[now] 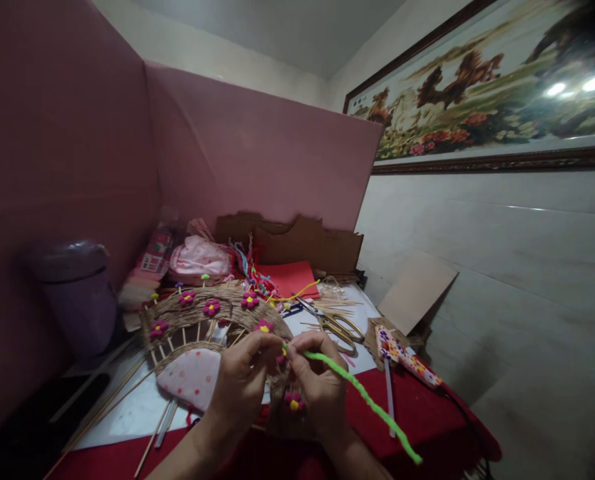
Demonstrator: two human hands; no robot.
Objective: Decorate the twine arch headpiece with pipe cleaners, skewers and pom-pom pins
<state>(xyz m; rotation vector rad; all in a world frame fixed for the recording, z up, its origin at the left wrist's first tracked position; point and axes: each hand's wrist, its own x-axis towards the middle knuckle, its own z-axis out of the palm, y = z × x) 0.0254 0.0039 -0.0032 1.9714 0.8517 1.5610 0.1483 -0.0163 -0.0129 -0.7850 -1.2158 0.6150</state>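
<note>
A bright green strand of thick yarn (362, 393) trails down to the right from my right hand (322, 383), which pinches it between thumb and forefinger. My left hand (242, 373) is closed beside it, its fingertips meeting the green end at a stick tip. Just behind and below both hands lies a fan-shaped piece of brown twine woven over thin sticks (227, 303). Magenta flowers with yellow centres (211, 307) dot its band. A pale cloth pad with red dots (190, 380) fills its inner curve. Its lower right part is partly hidden by my hands.
Gold-handled scissors (342, 327) and a red paper sheet (290, 277) lie behind my hands. A glue gun with flowered covering (407, 360) rests at right. Loose sticks (110, 407) lie at left, near a purple bin (80, 300). Torn cardboard (297, 243) stands at the back.
</note>
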